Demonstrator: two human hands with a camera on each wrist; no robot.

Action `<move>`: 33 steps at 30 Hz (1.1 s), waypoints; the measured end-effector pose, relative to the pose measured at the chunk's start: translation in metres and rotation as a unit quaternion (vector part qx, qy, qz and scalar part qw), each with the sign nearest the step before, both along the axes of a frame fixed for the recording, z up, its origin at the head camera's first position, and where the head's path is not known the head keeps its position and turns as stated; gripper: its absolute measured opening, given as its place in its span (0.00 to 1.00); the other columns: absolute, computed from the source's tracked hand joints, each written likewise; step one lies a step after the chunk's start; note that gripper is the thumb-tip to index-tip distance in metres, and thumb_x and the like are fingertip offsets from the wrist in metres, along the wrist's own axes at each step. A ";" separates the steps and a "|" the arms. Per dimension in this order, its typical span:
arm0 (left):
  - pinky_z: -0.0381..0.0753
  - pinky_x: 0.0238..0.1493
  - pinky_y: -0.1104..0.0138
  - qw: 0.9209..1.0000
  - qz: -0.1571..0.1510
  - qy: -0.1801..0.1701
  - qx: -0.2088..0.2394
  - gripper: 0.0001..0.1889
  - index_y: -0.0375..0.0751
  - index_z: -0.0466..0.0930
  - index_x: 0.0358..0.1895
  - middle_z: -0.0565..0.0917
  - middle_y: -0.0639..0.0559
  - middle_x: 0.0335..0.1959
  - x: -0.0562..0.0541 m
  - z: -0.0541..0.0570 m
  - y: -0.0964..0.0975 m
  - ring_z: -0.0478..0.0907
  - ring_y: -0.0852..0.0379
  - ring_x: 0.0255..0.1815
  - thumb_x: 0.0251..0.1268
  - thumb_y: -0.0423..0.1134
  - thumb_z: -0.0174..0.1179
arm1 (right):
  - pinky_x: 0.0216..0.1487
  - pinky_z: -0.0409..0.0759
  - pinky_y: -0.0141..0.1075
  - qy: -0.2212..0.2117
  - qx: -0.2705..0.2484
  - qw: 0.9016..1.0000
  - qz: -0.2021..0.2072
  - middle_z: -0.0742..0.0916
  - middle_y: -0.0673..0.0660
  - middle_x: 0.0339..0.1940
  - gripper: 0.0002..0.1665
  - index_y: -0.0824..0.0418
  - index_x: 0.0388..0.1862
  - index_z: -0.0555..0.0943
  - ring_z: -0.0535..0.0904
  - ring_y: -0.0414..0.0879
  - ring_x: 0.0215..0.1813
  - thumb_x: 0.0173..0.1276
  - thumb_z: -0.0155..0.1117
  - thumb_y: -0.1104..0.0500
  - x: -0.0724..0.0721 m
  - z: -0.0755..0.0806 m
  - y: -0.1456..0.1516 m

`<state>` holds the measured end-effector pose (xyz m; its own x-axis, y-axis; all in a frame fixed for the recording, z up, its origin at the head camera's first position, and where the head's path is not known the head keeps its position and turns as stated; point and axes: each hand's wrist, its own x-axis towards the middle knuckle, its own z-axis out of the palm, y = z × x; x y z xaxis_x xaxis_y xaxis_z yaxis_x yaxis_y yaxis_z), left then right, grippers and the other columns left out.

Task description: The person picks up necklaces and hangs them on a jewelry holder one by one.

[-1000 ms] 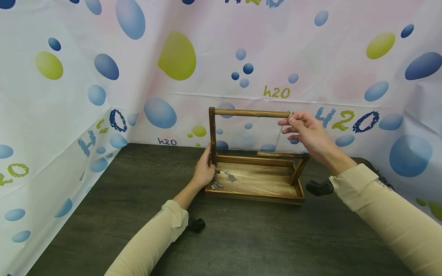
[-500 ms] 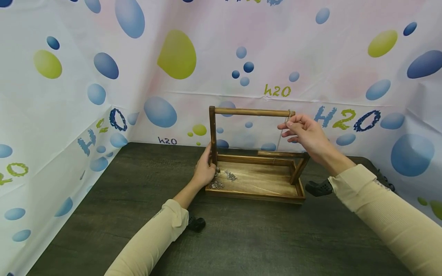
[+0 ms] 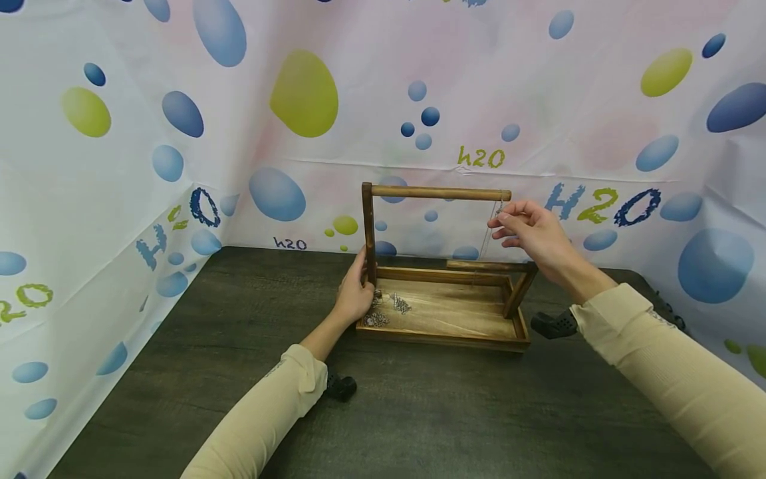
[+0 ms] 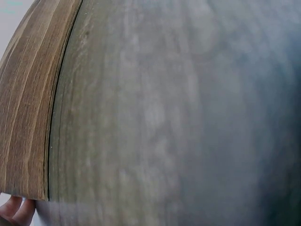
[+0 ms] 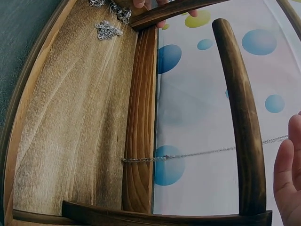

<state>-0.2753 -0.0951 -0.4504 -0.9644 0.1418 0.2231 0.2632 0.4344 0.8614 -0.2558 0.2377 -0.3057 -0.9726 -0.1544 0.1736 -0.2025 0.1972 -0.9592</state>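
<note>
A wooden jewelry stand [image 3: 443, 342] has a shallow tray base and two bars on uprights. My left hand [image 3: 354, 293] grips its left end, fingers curled behind the upright [image 3: 368, 233]; in the left wrist view, fingertips [image 4: 23, 212] show at the wood's edge. Over the right end of the upper bar [image 3: 439, 193] hangs a thin silver chain necklace [image 5: 202, 153], trailing down to the tray's back wall. Just below that bar end, my right hand [image 3: 529, 229] pinches the necklace near its top between thumb and forefinger.
Several tangled silver chains [image 3: 377, 319] lie at the tray's left end. A lower bar [image 3: 485, 265] runs left from the short right upright [image 3: 519, 293]. The dark tabletop [image 3: 443, 412] meets a printed backdrop [image 3: 383, 86] behind the stand.
My right hand has come down slightly from the upper bar's end, uncovering it. The chain now shows draped over the bar and hanging below. The left hand keeps its place.
</note>
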 end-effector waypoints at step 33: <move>0.71 0.47 0.55 1.000 -0.003 0.008 0.009 0.47 0.59 0.46 0.83 0.72 0.40 0.69 0.000 0.000 0.000 0.68 0.45 0.72 0.65 0.17 0.44 | 0.40 0.83 0.33 -0.018 -0.023 0.999 0.018 0.85 0.55 0.33 0.20 0.62 0.61 0.78 0.83 0.43 0.33 0.78 0.58 0.53 -0.004 0.000 -0.012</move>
<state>-0.2750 -0.0955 -0.4500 -0.9596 0.1438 0.2420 0.2805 0.4176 0.8643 -0.2594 0.2257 -0.3057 -0.9723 -0.1819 0.1470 -0.1745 0.1458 -0.9738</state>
